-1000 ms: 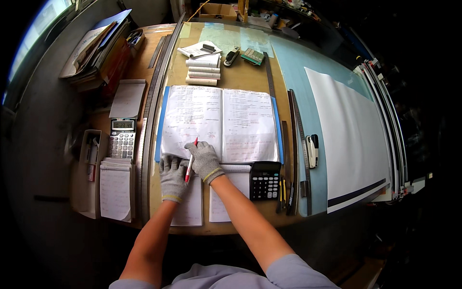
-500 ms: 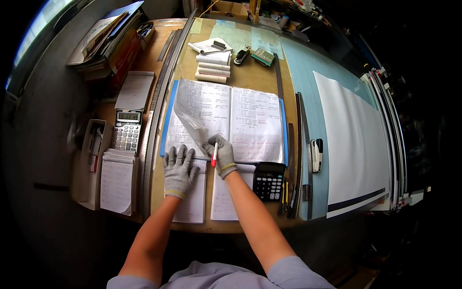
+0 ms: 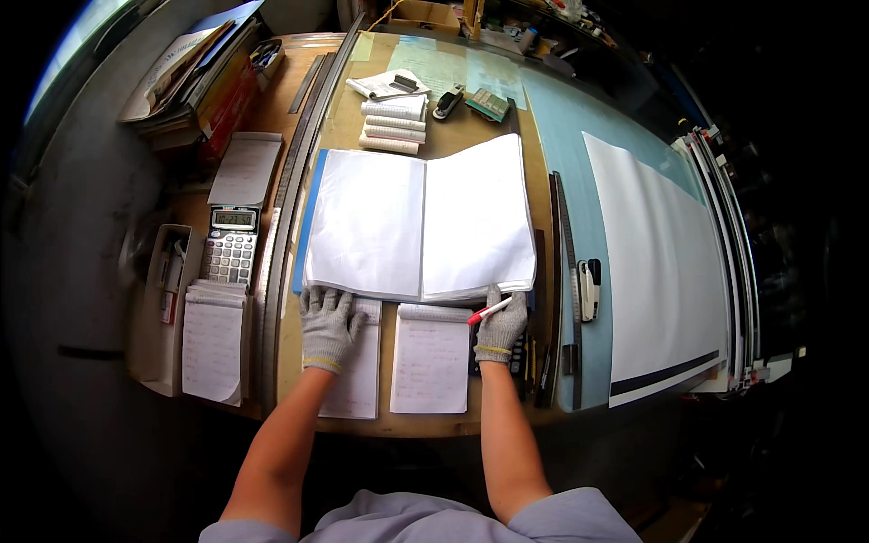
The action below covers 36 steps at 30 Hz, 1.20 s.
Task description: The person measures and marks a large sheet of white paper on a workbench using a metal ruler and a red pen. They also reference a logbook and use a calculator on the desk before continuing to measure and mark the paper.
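An open blue folder of clear sleeves (image 3: 366,226) lies in front of me, showing blank white pages, the right one bowed upward. My left hand (image 3: 329,328), in a grey knit glove, rests with fingers spread at its lower left edge, partly over a notepad (image 3: 355,380). At the lower right corner, my gloved right hand (image 3: 503,326) holds a red-and-white pen (image 3: 478,317), fingertips against the page edges. This hand and wrist cover much of a black calculator (image 3: 518,358). Another written notepad (image 3: 431,362) lies between my hands.
Small pads (image 3: 394,125), a black stapler (image 3: 448,102) and a green-and-beige object (image 3: 489,105) sit beyond the folder. A silver calculator (image 3: 230,246) and an open box (image 3: 167,308) are left. Right are a white stapler (image 3: 589,290) and a large white sheet (image 3: 656,281).
The lifted leaf has turned over, and blank pages have replaced the written ones. My right hand has moved right to the folder's lower right corner, keeping the pen. My left hand stays near its place.
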{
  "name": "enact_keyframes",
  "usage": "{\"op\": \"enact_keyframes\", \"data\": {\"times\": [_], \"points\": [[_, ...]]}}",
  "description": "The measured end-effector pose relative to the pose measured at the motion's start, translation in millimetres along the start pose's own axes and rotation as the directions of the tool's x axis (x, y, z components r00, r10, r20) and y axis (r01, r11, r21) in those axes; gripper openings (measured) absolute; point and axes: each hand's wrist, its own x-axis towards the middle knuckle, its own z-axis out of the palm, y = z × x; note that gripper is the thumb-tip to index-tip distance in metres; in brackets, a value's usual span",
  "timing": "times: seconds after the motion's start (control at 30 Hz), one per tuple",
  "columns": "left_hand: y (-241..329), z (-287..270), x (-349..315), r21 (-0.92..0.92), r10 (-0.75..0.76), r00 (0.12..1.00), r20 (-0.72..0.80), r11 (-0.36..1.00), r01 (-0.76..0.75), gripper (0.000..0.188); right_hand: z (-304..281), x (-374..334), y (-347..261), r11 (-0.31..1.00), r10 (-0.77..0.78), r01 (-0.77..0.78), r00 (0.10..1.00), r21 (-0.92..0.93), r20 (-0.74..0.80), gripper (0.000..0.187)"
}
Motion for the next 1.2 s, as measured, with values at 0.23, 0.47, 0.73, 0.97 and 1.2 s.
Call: {"op": "enact_keyframes", "data": {"times": [0.23,0.47,0.73,0.97,1.2], "points": [[-8,9,-4,0.041,-0.006,1.000,-0.020,0.999,0.007,0.061,22,-20,-44,0.791,-0.587,0.525,0.796,-0.315,-0.149,0.032],[-19,25,-2,0.106,-0.002,0.999,0.039,0.994,-0.002,0.065,139,-79,-25,0.746,-0.444,0.653,0.635,-0.131,0.632,0.041],[-8,11,-2,0.033,0.020,0.997,-0.073,0.999,-0.018,0.069,114,-43,-18,0.871,-0.378,0.454,0.862,-0.185,0.337,0.018],[-9,10,-3,0.035,0.014,0.997,-0.077,0.999,-0.012,0.070,15,-20,-4,0.974,-0.212,0.197,0.964,-0.108,-0.158,0.016],[-11,11,-10,-0.088,0.083,0.955,-0.283,0.990,-0.112,0.053,54,-51,-52,0.926,-0.375,0.366,0.916,0.088,0.144,0.018]]}}
